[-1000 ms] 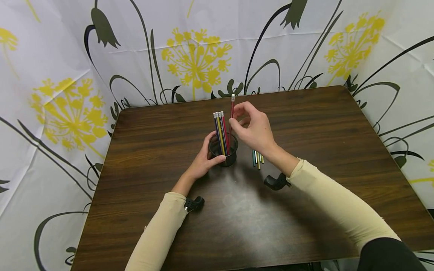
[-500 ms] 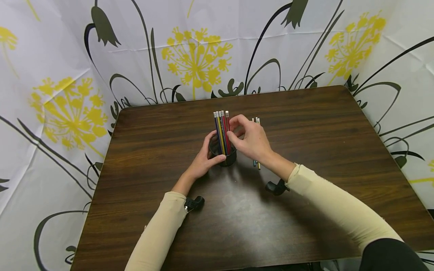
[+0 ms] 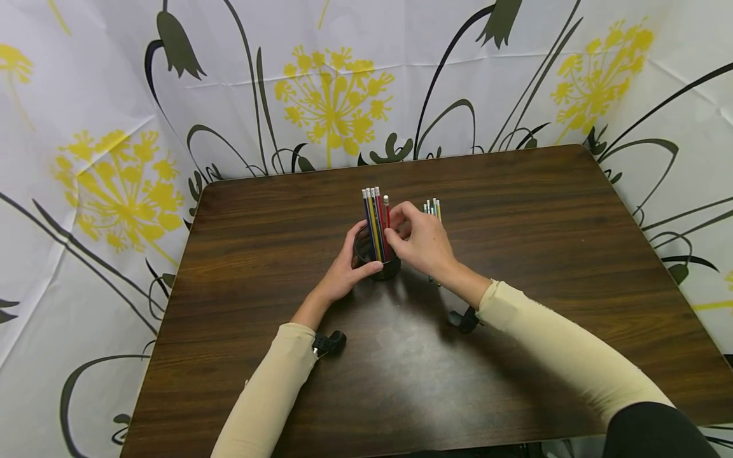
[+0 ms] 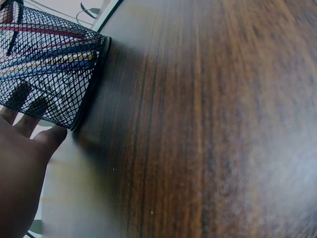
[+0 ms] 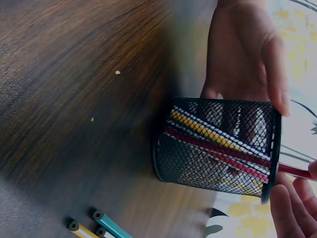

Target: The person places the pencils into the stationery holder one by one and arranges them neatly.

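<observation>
Nearest, a black sleeve end [image 3: 647,436] is showing above a long cream sleeve [image 3: 561,343] on the right arm, while another cream sleeve [image 3: 269,388] is covering the left. A small black wrist-worn device [image 3: 329,343] is jutting from the left cuff, and a matching black device [image 3: 464,320] from the right.

Farther on, the left hand [image 3: 340,275] is gripping a round black wire-mesh cup [image 3: 388,272], its thumb lying along the near side and its fingers wrapping the left. The cup is standing on the table, just left of the right hand [image 3: 428,242], which is pinching a slim red pencil with a white eraser [image 3: 387,219]. That pencil's lower part is sitting inside the cup, beside a leaning bunch of dark blue, yellow and red pencils [image 3: 372,222], erasers up.

Several loose pencils, yellow and teal among them [image 3: 432,207], are lying just beyond the right hand, partly hidden by it. The dark brown wood-grain table [image 3: 544,216] is reaching back to a white cloth printed with yellow and grey-green flowers [image 3: 223,57].
</observation>
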`<action>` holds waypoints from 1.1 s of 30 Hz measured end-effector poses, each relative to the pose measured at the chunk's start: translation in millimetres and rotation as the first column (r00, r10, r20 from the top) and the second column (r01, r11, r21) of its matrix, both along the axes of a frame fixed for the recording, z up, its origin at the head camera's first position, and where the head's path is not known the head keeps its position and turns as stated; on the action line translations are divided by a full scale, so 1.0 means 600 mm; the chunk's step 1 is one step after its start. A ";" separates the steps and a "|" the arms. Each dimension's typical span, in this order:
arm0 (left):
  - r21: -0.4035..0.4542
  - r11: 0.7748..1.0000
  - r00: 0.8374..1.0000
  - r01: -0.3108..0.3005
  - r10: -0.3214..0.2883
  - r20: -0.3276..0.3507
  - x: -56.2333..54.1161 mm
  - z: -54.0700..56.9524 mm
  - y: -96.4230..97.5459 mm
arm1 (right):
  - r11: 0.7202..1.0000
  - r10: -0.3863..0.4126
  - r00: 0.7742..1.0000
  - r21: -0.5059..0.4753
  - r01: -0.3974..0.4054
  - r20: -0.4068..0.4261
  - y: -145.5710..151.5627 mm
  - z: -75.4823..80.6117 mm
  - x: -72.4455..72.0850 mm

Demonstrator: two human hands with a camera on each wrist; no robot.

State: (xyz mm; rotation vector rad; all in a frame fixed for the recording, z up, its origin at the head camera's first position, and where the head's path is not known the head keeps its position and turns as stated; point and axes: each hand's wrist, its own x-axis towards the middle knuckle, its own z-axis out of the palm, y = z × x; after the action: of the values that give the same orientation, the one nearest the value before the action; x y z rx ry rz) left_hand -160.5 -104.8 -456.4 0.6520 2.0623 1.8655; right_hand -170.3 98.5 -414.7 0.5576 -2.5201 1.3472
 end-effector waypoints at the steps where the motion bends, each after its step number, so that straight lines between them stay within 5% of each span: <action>1: 0.001 1.000 1.000 0.001 -0.001 0.000 0.000 0.000 0.000 | 1.000 -0.007 1.000 0.001 0.007 0.006 0.000 -0.001 -0.001; 10: 0.013 1.000 1.000 0.005 -0.006 0.026 -0.003 -0.007 -0.002 | 0.998 -0.059 0.998 0.035 0.058 0.025 -0.007 -0.004 -0.014; 17: 0.016 1.000 1.000 -0.003 0.003 0.002 -0.019 -0.048 -0.007 | 0.987 -0.129 0.990 0.101 0.124 0.048 -0.019 -0.001 -0.027; 21: 0.011 1.000 1.000 -0.010 0.010 -0.010 -0.021 -0.056 -0.008 | 0.980 -0.158 0.985 0.137 0.147 0.067 -0.021 -0.002 -0.036; 25: 0.007 1.000 1.000 -0.011 0.011 -0.007 -0.019 -0.051 -0.006 | 0.976 -0.165 0.982 0.160 0.149 0.092 -0.023 -0.001 -0.043; 33: 0.009 1.000 1.000 0.005 -0.005 0.024 -0.004 -0.007 -0.001 | 0.972 -0.163 0.979 0.189 0.139 0.119 -0.025 0.002 -0.047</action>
State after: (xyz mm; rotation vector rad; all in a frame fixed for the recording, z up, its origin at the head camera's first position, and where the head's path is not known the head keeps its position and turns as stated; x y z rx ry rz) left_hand -162.7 -105.6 -460.4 0.6332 2.0367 1.8710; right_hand -198.3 83.7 -413.4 0.3076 -2.7479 1.1458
